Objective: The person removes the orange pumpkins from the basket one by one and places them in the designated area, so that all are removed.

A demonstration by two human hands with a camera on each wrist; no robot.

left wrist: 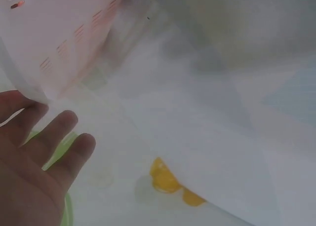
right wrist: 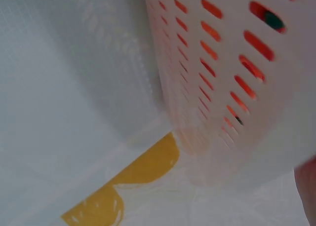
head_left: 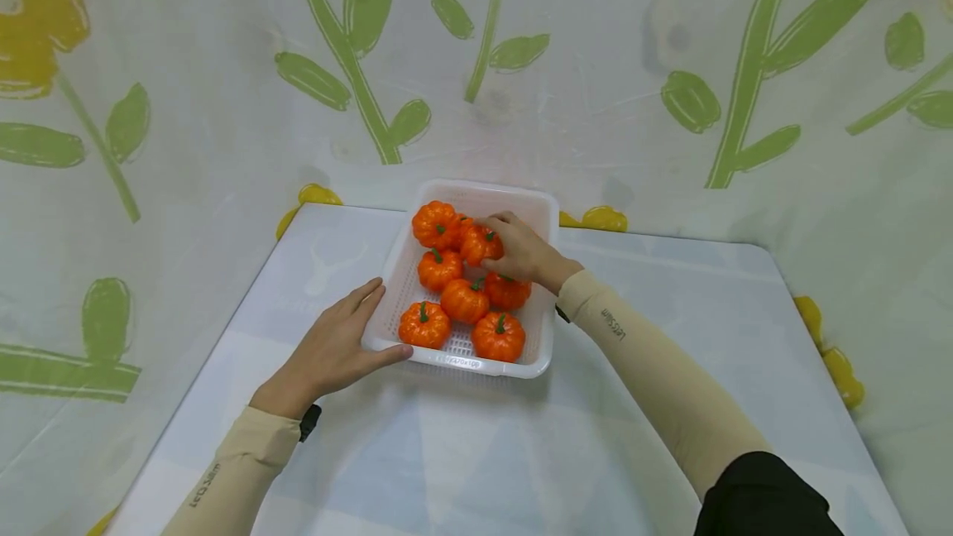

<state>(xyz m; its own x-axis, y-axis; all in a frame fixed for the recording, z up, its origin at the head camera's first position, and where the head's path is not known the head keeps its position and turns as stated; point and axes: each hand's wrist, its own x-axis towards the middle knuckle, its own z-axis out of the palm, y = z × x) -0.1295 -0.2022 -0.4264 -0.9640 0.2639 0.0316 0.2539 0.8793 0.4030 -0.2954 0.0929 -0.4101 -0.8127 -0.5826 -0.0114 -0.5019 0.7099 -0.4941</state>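
A white perforated plastic basket holds several small orange pumpkins with green stems, among them one at the front left and one at the front right. My right hand reaches in over the right rim and grips a pumpkin near the back, thumb and fingers curled round it. At the left front corner, my left hand spreads its straight fingers along the rim, thumb at the front edge. The left wrist view shows those fingertips beside the basket wall.
The basket stands toward the back of a white table with pale blue patterns. Behind it hangs a light curtain printed with green stems and yellow flowers. In the right wrist view, the basket's slotted side fills much of the picture.
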